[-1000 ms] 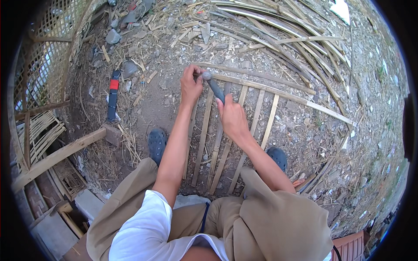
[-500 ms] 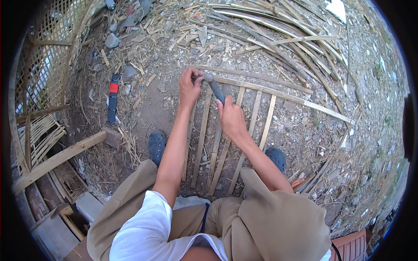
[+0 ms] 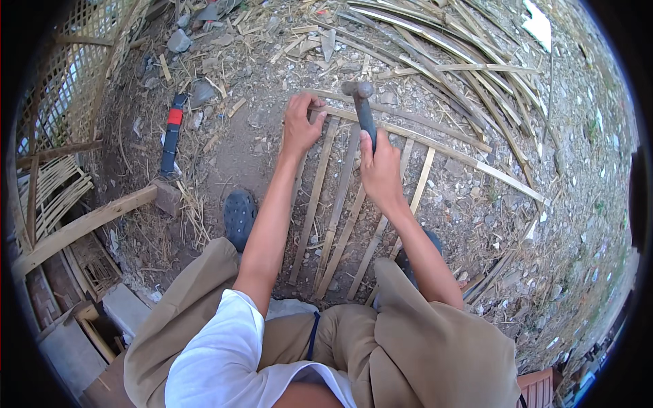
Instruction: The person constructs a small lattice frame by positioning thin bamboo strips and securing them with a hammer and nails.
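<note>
The left hand [image 3: 300, 128] is pinching down on a thin bamboo strip [image 3: 381, 126] lying across the slats on the dirt; it looks light, bendy and easy to split. The right hand [image 3: 381, 170] is gripping the heavy hammer [image 3: 362, 109] low on its handle.

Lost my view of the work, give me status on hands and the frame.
Right hand grips hammer, head raised above the crosspiece. Left hand pinches at the bamboo slat frame top. Loose bamboo strips lie beyond.
</note>
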A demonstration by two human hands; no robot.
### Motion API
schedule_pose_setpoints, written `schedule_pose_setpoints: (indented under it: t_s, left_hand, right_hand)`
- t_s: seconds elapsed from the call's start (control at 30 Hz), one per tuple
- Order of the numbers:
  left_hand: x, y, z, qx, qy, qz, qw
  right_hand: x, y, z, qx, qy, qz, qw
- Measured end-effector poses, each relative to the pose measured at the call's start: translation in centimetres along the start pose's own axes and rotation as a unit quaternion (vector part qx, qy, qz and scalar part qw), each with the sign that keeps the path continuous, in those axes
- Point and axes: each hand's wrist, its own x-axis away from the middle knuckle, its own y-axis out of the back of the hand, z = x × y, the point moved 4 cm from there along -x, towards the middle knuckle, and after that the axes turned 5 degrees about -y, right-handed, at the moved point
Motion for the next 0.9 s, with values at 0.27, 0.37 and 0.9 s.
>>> schedule_pose_setpoints:
  t_s: [0.27,0.37,0.9]
  left_hand:
    - [-0.4,-1.4,-1.0,-0.022,-0.034,0.002,0.999]
    - [0.1,-0.5,-0.2,-0.052,-0.025,0.006,0.998]
    - [-0.1,-0.5,-1.4,-0.045,0.005,0.020,0.999]
  right_hand:
    - [-12.8,3.5,1.1,0.037,-0.103,0.102,0.989]
    - [-13.3,4.6,4.0,0.184,-0.084,0.203,0.958]
    - [-5.2,8.7,1.5,0.448,0.155,0.317,0.821]
